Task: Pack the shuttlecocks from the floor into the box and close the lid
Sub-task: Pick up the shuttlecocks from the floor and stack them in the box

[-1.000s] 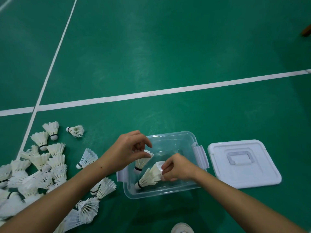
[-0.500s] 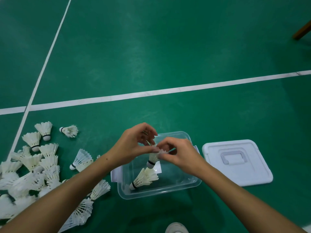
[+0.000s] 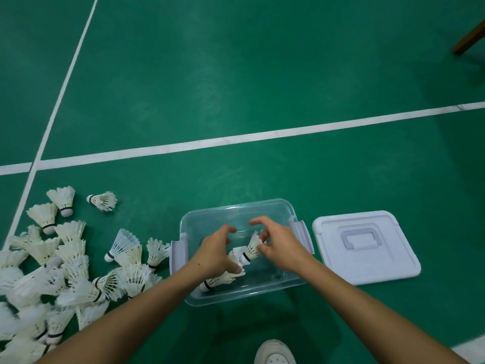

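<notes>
Right hand (image 3: 282, 249) pinching a feather shuttlecock (image 3: 251, 248) over the clear plastic box (image 3: 282, 210) at lower centre. Left hand (image 3: 216, 252) hovering beside it, fingers loosely curled, grasping nothing. Another shuttlecock (image 3: 217, 281) lying inside. Heap of shuttlecocks (image 3: 70, 269) sprawling lower left; white lid (image 3: 367, 269) resting right.

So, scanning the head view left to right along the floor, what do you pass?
Pile of loose shuttlecocks → clear box with both hands over it → white lid lying flat, apart from the box.
</notes>
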The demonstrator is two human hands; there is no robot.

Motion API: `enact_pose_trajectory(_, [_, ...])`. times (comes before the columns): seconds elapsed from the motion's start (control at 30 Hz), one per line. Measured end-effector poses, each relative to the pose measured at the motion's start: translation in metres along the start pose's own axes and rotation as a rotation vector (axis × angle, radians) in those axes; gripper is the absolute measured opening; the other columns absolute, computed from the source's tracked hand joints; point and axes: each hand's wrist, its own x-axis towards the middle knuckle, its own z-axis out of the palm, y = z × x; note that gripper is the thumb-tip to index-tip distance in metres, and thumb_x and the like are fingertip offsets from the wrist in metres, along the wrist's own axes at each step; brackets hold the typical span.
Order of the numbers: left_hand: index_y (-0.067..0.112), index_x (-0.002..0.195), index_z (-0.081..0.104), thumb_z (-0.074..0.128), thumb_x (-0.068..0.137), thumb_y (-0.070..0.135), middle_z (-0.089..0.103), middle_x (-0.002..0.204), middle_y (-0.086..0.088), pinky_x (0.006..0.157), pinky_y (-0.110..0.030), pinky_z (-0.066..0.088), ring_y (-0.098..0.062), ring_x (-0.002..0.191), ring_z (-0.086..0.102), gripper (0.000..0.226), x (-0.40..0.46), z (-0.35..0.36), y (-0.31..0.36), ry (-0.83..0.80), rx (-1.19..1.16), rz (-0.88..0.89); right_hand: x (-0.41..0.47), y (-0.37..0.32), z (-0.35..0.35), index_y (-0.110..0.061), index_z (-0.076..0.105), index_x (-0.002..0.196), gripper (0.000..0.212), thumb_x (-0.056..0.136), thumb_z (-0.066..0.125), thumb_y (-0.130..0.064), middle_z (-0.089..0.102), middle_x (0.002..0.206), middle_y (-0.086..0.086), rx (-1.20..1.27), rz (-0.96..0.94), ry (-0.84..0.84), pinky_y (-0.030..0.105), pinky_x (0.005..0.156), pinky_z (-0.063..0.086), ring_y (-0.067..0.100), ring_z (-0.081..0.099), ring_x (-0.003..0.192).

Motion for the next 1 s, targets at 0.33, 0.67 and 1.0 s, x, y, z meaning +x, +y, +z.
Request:
enact_pose_trajectory(0.33, [0.021, 0.157, 0.032, 0.101, 0.063, 0.013, 0.069, 0.107, 0.000, 0.093, -0.040, 0.059, -0.021, 0.100, 0.068, 0.117, 0.002, 0.014, -0.013, -0.052, 0.070, -0.078, 0.012, 0.015, 0.027, -0.028, 0.052, 0.137, 0.058, 0.092, 0.074, 0.001, 0.058, 0.097, 0.003, 0.211, 0.249, -0.255, 0.023, 0.061, 0.052, 0.012, 0.058, 0.075])
enact_pose_trajectory(0.67, [0.022, 0.153, 0.036, 0.098, 0.067, 0.017, 0.067, 0.109, 0.000, 0.088, -0.036, 0.057, -0.022, 0.100, 0.066, 0.106, 0.001, 0.022, -0.013, -0.106, 0.171, -0.024, 0.015, 0.020, 0.035, -0.020, 0.049, 0.145, 0.075, 0.083, 0.083, 0.004, 0.062, 0.096, 0.008, 0.277, 0.361, -0.447, 0.045, 0.091, 0.062, 0.022, 0.066, 0.083])
enact_pose_trajectory(1.0, [0.025, 0.157, 0.033, 0.098, 0.068, 0.028, 0.055, 0.144, -0.006, 0.106, -0.038, 0.049, -0.022, 0.130, 0.055, 0.110, -0.011, 0.002, 0.007, -0.049, 0.170, 0.129, -0.001, -0.011, -0.008, -0.023, 0.033, 0.157, 0.092, 0.084, 0.088, -0.026, 0.072, 0.110, -0.002, 0.010, 0.167, -0.355, 0.036, 0.094, 0.059, 0.016, 0.070, 0.100])
